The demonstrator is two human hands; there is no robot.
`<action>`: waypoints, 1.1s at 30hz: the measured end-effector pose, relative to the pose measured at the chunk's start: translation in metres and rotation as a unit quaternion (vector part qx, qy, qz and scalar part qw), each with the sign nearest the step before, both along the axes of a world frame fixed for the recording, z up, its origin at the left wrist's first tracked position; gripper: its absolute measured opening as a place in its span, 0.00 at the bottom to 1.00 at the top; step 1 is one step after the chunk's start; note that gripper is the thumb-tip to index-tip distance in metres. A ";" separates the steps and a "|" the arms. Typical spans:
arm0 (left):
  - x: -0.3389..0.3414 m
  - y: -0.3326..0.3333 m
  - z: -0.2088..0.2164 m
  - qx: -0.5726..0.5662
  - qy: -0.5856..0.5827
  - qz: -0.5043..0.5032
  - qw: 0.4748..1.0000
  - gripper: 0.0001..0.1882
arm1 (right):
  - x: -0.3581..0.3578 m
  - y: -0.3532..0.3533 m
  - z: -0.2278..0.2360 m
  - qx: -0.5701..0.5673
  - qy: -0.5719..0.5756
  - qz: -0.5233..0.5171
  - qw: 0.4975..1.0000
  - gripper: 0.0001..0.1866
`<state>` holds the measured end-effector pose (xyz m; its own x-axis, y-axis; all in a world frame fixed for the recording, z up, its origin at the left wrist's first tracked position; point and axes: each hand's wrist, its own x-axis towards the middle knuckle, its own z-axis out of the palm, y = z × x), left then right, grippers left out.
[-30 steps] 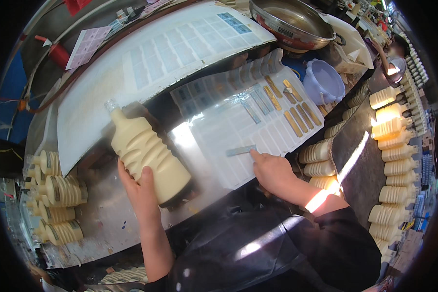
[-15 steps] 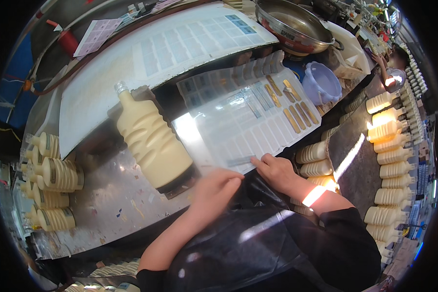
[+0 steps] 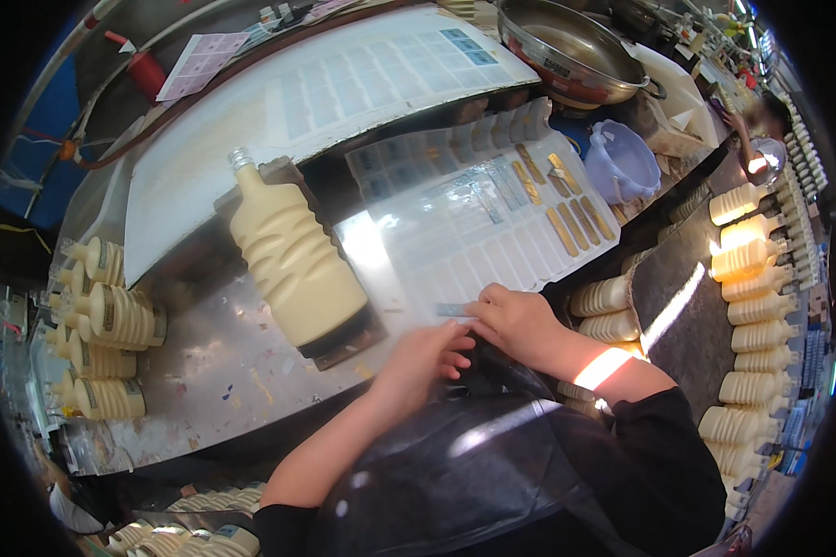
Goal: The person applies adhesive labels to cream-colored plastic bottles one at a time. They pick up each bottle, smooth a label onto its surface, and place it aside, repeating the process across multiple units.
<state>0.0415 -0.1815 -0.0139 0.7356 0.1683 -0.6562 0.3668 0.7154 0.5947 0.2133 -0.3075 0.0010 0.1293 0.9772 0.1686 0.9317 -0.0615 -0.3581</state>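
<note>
A translucent sheet of decals (image 3: 506, 265), with gold strips at its right side, lies on the bench in front of me. At its near edge my right hand (image 3: 520, 325) pinches a small blue-grey decal strip (image 3: 450, 309) between thumb and fingers. Just below that strip is my left hand (image 3: 427, 356), its fingers curled and its fingertips close to the right hand's. Whether the left fingertips grip anything is hidden. To the left, a large cream bottle (image 3: 297, 260) with a ribbed body and clear neck lies in a dark cradle (image 3: 348, 348).
Cream bottles (image 3: 121, 316) are stacked at the left, and more bottles (image 3: 762, 334) line the right. A white board (image 3: 204, 176) with pale sheets fills the back. A metal pan (image 3: 567, 56) and a lilac bucket (image 3: 622, 162) stand back right. Another person (image 3: 762, 153) sits far right.
My left hand has moved right and up to meet the right hand. The right hand has shifted slightly left, with the strip showing at its fingertips. The view has shifted a little.
</note>
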 end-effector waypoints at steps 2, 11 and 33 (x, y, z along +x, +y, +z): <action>-0.004 0.000 -0.004 -0.015 0.016 -0.002 1.000 0.23 | 0.003 -0.011 -0.007 0.001 -0.040 0.012 0.999 0.11; 0.002 -0.003 -0.004 -0.045 0.033 -0.021 0.998 0.22 | 0.028 -0.031 -0.029 0.023 0.001 0.037 0.999 0.08; -0.033 0.040 0.054 0.232 -0.082 0.214 0.945 0.06 | -0.025 0.070 0.089 0.079 0.172 0.055 0.980 0.38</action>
<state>0.0086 -0.1418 0.0404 0.6204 0.7151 -0.3222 -0.0219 0.4264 0.9042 0.1879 -0.2375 0.0901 0.0999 0.9535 0.2842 0.7516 0.1148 -0.6495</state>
